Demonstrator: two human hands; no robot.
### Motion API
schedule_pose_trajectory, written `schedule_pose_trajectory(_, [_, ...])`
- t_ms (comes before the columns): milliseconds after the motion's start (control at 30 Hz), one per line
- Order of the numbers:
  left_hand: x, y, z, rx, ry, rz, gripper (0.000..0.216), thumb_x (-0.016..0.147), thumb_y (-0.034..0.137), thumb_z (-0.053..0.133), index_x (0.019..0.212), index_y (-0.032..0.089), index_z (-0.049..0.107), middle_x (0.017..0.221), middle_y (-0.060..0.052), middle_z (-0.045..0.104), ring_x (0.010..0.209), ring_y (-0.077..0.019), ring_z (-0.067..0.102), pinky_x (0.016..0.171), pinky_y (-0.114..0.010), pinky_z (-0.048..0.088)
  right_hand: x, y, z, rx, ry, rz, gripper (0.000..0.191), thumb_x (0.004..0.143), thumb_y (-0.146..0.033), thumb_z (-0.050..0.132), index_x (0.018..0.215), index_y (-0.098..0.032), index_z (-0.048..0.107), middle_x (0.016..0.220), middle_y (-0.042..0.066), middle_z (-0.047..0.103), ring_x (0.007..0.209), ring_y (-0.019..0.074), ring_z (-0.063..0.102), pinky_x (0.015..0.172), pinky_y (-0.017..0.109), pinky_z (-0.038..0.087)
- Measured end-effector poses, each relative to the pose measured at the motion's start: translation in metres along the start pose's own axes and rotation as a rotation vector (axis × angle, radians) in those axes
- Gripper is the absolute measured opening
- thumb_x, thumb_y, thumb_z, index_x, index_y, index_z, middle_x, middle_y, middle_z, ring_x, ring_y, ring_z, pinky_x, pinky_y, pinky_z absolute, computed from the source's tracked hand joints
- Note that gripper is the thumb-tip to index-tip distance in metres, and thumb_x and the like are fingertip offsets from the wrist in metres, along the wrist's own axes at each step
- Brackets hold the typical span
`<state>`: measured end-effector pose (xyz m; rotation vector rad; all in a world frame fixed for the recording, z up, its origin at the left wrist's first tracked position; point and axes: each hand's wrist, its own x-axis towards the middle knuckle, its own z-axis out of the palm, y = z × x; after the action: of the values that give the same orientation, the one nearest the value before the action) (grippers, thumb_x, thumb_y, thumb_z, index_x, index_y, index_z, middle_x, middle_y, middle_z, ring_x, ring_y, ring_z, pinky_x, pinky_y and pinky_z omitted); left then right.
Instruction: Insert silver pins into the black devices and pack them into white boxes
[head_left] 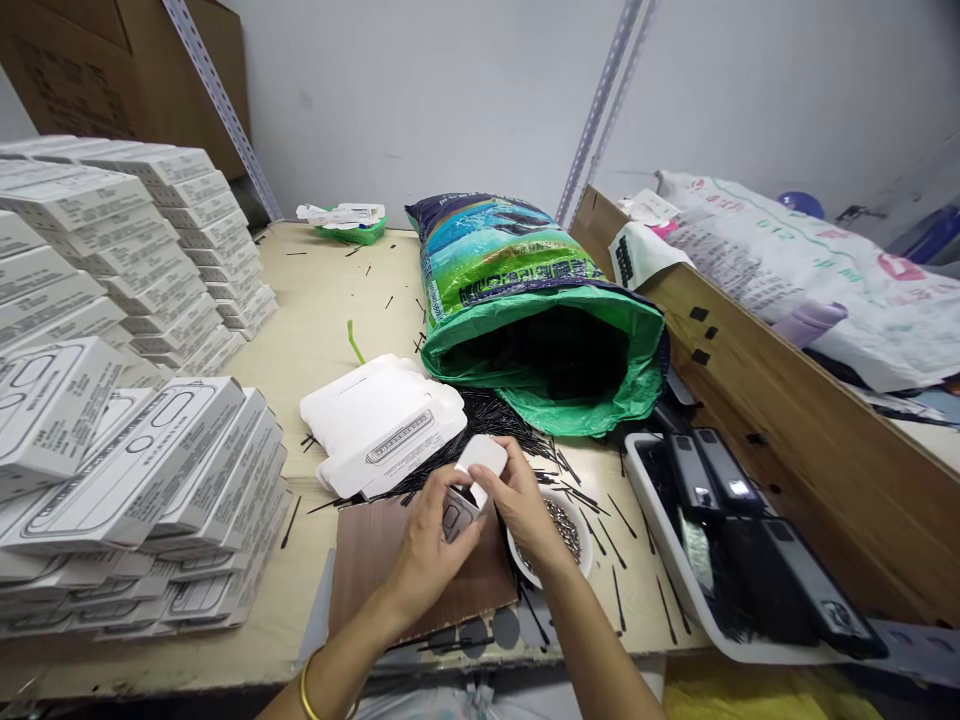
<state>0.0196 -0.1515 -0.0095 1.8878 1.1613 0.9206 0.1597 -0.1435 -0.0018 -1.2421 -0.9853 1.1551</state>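
Above a brown board (pixel 367 570), my left hand (pixel 427 545) grips a small white printed carton (pixel 456 515) by its sides. My right hand (pixel 525 505) pinches a white flap (pixel 484 455) at the carton's upper end, thumb on top. The inside of the carton is hidden from me. Just right of the board, partly behind my right wrist, stands a round white bowl (pixel 587 560) of small metal pieces. Flat unfolded white cartons (pixel 382 420) lie beyond my left hand, next to a heap of thin black sticks (pixel 495 420).
Tall stacks of white printed boxes (pixel 142 470) fill the left side. A green-lined sack (pixel 540 290) lies open toward me. To the right, a white tray (pixel 675 580) holds black devices beside a wooden barrier (pixel 810 400). At the back sits a green basket (pixel 360 235).
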Motion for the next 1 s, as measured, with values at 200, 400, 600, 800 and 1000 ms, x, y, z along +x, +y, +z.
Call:
schedule_pose_trajectory(200, [-0.001, 0.004, -0.005, -0.191, -0.032, -0.176, 0.052, 0.086, 0.029, 0.052, 0.128, 0.021, 0.022, 0.134, -0.016, 0.044, 0.124, -0.0194, 0.048, 0.101, -0.038, 0.041, -0.021, 0.010, 0.034, -0.286, 0.107, -0.361, 0.016, 0.092, -0.031, 0.050, 0.087, -0.018, 0.058, 0.093, 0.005, 0.058, 0.091, 0.0172, 0.052, 0.080, 0.031, 0.042])
schedule_pose_trajectory(400, [-0.003, 0.008, -0.005, -0.200, -0.042, -0.201, 0.072, 0.083, 0.028, 0.056, 0.137, 0.020, 0.010, 0.148, -0.020, 0.026, 0.138, -0.0231, 0.032, 0.112, -0.044, 0.028, -0.029, 0.003, 0.032, -0.351, 0.148, -0.412, 0.014, 0.095, -0.020, 0.044, 0.095, -0.019, 0.058, 0.093, 0.006, 0.058, 0.090, 0.0159, 0.054, 0.078, 0.031, 0.045])
schedule_pose_trajectory(600, [-0.010, 0.002, -0.001, -0.218, -0.034, -0.143, 0.060, 0.085, 0.030, 0.052, 0.132, 0.016, 0.017, 0.136, -0.020, 0.042, 0.124, -0.0211, 0.047, 0.104, -0.039, 0.039, -0.043, 0.020, 0.029, -0.455, 0.026, -0.704, 0.032, 0.091, -0.013, 0.044, 0.120, -0.024, 0.054, 0.121, 0.007, 0.057, 0.119, 0.0219, 0.046, 0.099, 0.044, 0.038])
schedule_pose_trajectory(800, [0.025, 0.038, -0.065, 0.273, -0.024, -0.189, 0.052, 0.078, 0.042, 0.060, 0.121, 0.017, 0.046, 0.111, -0.010, 0.058, 0.093, -0.0233, 0.059, 0.081, -0.037, 0.049, -0.043, 0.024, 0.010, -0.295, 0.060, -0.399, 0.038, 0.096, -0.035, 0.039, 0.129, -0.020, 0.049, 0.135, 0.012, 0.046, 0.124, 0.0241, 0.046, 0.100, 0.043, 0.039])
schedule_pose_trajectory(1000, [0.083, 0.087, -0.204, 1.015, 0.317, -0.518, 0.056, 0.083, 0.056, 0.051, 0.112, 0.008, 0.053, 0.093, -0.015, 0.060, 0.083, -0.0283, 0.059, 0.071, -0.039, 0.049, -0.036, 0.020, -0.003, -0.145, 0.131, -0.208, 0.030, 0.093, -0.040, 0.048, 0.114, -0.019, 0.053, 0.116, 0.009, 0.058, 0.108, 0.0207, 0.055, 0.094, 0.037, 0.042])
